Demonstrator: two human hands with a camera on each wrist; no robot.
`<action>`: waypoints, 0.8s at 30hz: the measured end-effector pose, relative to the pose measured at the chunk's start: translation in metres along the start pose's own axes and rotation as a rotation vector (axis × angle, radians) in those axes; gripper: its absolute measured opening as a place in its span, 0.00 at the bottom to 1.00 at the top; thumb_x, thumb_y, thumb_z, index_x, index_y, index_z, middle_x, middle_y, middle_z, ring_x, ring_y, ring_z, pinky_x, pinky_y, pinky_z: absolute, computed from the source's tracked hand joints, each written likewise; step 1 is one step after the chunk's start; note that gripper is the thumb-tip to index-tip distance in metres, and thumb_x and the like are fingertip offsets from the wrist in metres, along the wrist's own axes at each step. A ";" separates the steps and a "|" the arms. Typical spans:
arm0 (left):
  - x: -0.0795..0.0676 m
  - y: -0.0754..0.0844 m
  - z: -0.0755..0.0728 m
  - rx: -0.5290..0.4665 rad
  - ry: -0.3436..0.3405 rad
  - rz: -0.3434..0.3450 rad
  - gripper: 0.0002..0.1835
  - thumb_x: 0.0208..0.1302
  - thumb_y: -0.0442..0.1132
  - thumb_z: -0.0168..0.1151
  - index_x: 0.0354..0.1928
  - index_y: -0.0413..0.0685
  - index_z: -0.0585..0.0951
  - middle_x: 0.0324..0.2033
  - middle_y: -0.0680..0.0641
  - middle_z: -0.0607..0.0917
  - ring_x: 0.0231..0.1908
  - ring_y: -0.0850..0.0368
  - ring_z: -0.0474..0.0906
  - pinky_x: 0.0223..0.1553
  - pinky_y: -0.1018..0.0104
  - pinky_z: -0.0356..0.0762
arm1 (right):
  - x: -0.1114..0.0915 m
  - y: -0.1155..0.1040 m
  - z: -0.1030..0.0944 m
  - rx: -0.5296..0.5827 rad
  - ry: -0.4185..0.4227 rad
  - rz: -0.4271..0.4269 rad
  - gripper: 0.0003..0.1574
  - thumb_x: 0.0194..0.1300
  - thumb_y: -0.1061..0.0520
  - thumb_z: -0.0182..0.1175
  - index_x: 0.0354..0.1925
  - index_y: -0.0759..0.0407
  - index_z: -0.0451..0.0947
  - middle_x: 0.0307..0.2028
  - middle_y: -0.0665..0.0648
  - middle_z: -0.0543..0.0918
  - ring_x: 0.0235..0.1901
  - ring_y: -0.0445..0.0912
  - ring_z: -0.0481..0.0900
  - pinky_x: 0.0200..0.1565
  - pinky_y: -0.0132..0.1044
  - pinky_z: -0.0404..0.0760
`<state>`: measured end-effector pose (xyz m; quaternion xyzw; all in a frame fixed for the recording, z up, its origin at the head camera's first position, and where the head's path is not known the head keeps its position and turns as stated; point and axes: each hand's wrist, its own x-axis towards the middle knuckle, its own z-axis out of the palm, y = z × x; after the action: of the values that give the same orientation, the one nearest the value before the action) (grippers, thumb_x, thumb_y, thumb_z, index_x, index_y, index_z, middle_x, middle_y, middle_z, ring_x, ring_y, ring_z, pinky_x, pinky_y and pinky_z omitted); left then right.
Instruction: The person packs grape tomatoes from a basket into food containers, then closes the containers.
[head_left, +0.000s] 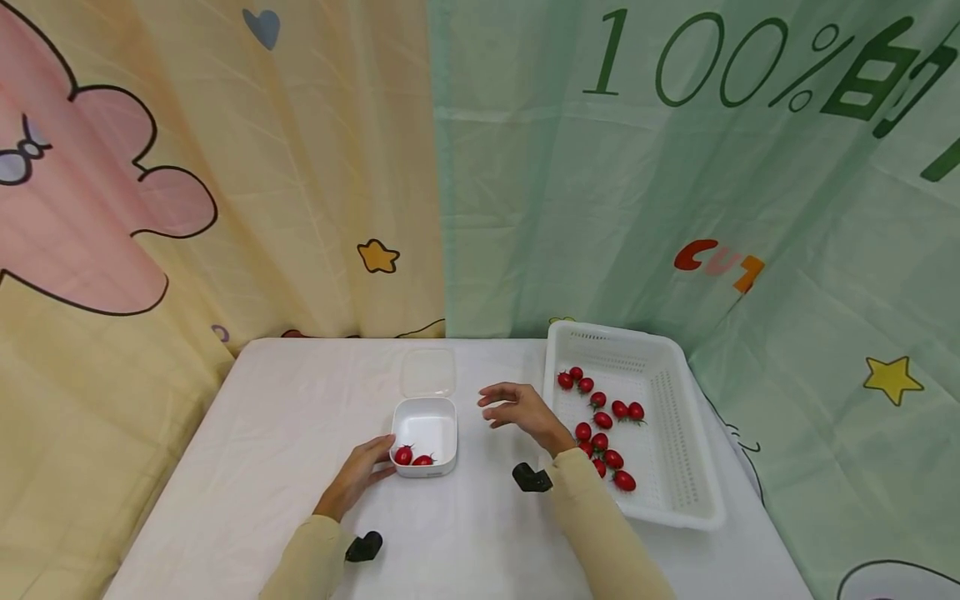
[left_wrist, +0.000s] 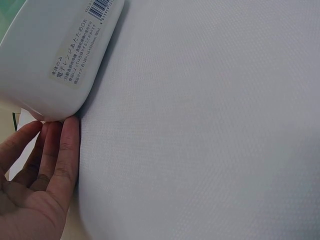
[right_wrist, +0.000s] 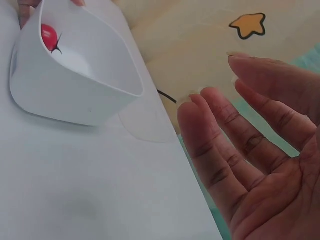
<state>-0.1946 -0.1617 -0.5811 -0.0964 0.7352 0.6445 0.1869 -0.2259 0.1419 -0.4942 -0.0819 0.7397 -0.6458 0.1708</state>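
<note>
A square white container (head_left: 446,437) stands upright on the table, with two small red tomatoes (head_left: 403,455) inside near its front wall. My left hand (head_left: 362,477) is at its left side, and the fingertips touch the outer wall, fairly straight in the left wrist view. Printed Japanese text and a barcode show on the wall of the container (left_wrist: 30,65) there. My right hand (head_left: 522,411) is raised between the container and a white basket (head_left: 701,475), its fingers loosely bent and apart, with nothing held. In the right wrist view the container (right_wrist: 80,92) sits left of that hand.
Several red tomatoes with green stems (head_left: 602,420) lie scattered in the perforated basket at the right. A clear lid (head_left: 428,372) lies just behind the container. White cloth covers the table (head_left: 300,417), and printed curtains (head_left: 510,208) hang behind it.
</note>
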 end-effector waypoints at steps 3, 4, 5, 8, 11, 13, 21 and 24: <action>0.001 0.000 0.000 0.001 0.004 -0.001 0.34 0.73 0.53 0.50 0.68 0.32 0.63 0.61 0.32 0.70 0.58 0.40 0.70 0.58 0.51 0.74 | -0.004 -0.001 -0.009 0.023 -0.001 -0.006 0.21 0.64 0.64 0.62 0.56 0.66 0.76 0.51 0.71 0.78 0.41 0.49 0.83 0.47 0.44 0.84; 0.001 0.000 0.000 0.005 0.000 0.004 0.34 0.73 0.53 0.49 0.68 0.31 0.62 0.61 0.31 0.70 0.58 0.40 0.69 0.58 0.50 0.74 | -0.005 -0.002 -0.012 0.029 -0.003 -0.013 0.21 0.64 0.64 0.61 0.56 0.66 0.75 0.51 0.72 0.78 0.41 0.50 0.83 0.47 0.44 0.84; 0.001 0.000 0.000 0.003 0.002 0.003 0.34 0.73 0.53 0.49 0.68 0.31 0.63 0.61 0.31 0.70 0.58 0.39 0.69 0.58 0.50 0.74 | -0.006 -0.001 -0.015 0.033 -0.005 -0.018 0.21 0.65 0.64 0.61 0.56 0.67 0.75 0.51 0.72 0.77 0.41 0.50 0.83 0.46 0.44 0.84; 0.000 0.000 0.000 -0.001 0.003 0.000 0.34 0.73 0.52 0.49 0.68 0.31 0.63 0.61 0.31 0.70 0.58 0.40 0.69 0.58 0.51 0.74 | -0.010 0.000 -0.024 0.045 0.000 -0.028 0.21 0.65 0.64 0.60 0.56 0.67 0.75 0.49 0.70 0.79 0.41 0.50 0.83 0.46 0.43 0.84; 0.000 -0.001 0.000 0.002 0.011 -0.010 0.34 0.72 0.52 0.50 0.68 0.32 0.63 0.61 0.32 0.70 0.58 0.40 0.70 0.57 0.52 0.75 | -0.014 0.004 -0.032 0.073 0.015 -0.028 0.21 0.65 0.63 0.61 0.55 0.67 0.75 0.47 0.66 0.80 0.41 0.50 0.83 0.46 0.43 0.84; 0.000 -0.002 0.000 0.011 0.009 -0.010 0.34 0.72 0.53 0.50 0.68 0.32 0.62 0.62 0.31 0.69 0.58 0.40 0.70 0.57 0.52 0.75 | -0.016 0.007 -0.038 0.098 0.027 -0.030 0.21 0.65 0.64 0.61 0.55 0.67 0.75 0.46 0.65 0.81 0.41 0.50 0.83 0.45 0.42 0.84; 0.002 -0.001 0.000 -0.009 0.008 -0.004 0.33 0.73 0.52 0.49 0.67 0.31 0.64 0.60 0.33 0.72 0.55 0.43 0.71 0.56 0.54 0.77 | -0.026 0.010 -0.054 0.159 0.100 -0.006 0.22 0.64 0.62 0.62 0.55 0.68 0.75 0.44 0.59 0.83 0.40 0.48 0.83 0.43 0.40 0.85; 0.001 0.000 0.000 -0.004 0.002 -0.001 0.33 0.73 0.52 0.49 0.67 0.31 0.64 0.60 0.33 0.71 0.55 0.43 0.71 0.56 0.53 0.77 | -0.030 0.010 -0.061 0.175 0.125 0.013 0.21 0.65 0.60 0.62 0.54 0.66 0.76 0.43 0.57 0.83 0.39 0.47 0.82 0.43 0.39 0.85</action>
<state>-0.1960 -0.1618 -0.5818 -0.0976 0.7341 0.6457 0.1865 -0.2187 0.2099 -0.4931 -0.0215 0.6900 -0.7108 0.1352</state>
